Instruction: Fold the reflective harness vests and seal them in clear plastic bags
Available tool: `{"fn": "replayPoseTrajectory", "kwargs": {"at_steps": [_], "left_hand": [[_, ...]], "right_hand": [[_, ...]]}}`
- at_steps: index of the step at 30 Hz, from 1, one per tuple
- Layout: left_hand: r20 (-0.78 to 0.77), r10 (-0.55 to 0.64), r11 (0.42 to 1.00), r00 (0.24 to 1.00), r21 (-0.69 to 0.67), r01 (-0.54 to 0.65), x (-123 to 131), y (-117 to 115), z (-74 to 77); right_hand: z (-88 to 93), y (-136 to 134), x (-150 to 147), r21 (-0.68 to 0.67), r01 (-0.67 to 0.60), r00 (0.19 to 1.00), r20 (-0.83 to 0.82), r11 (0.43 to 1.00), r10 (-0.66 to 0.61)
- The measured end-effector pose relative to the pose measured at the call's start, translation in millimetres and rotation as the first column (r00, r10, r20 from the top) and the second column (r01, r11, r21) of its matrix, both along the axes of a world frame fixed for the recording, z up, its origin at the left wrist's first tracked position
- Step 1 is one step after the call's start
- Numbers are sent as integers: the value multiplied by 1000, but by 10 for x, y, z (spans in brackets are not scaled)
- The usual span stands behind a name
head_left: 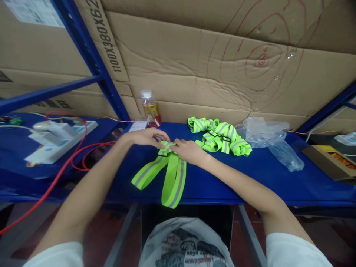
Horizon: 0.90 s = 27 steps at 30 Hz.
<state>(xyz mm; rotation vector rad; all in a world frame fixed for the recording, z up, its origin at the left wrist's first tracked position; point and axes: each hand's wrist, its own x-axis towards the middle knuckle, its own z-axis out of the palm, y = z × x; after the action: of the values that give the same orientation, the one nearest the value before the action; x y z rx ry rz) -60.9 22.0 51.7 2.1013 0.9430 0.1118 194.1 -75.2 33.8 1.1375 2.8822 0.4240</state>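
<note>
Between the hands, near the tabletop (pixel 250 174) edge, lies the strap (pixel 169 174). The left hand (pixel 147 136) and right hand (pixel 189 151) pinch its gathered end, perhaps banding it. Loose loops trailing toward the person are yet to be gathered. Bundles (pixel 222 138) sit beyond the right hand.

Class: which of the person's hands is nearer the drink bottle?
Left. The left hand lies just in front of the bottle; the right hand is farther to its right. Both hold the green band.
</note>
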Motion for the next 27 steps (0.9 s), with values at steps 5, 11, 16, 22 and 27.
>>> {"fn": "replayPoseTrajectory", "kwargs": {"at_steps": [5, 11, 16, 22, 27], "left_hand": [[-53, -21, 1000, 998, 4, 21, 48, -72, 0], [-71, -83, 985, 994, 146, 93, 122, -168, 43], [-141, -52, 938, 989, 332, 97, 214, -170, -11], [-181, -64, 958, 981, 264, 111, 179, -163, 16], [-57, -84, 996, 995, -42, 82, 92, -188, 114]], "right_hand": [[150, 18, 101, -171, -105, 988, -133, 980, 83], [166, 240, 291, -159, -34, 904, -426, 987, -38], [78, 302, 301, -340, 60, 938, -302, 939, -170], [46, 245, 223, -200, 113, 981, -134, 973, -141], [21, 217, 219, -124, 68, 997, -24, 990, -72]]}}
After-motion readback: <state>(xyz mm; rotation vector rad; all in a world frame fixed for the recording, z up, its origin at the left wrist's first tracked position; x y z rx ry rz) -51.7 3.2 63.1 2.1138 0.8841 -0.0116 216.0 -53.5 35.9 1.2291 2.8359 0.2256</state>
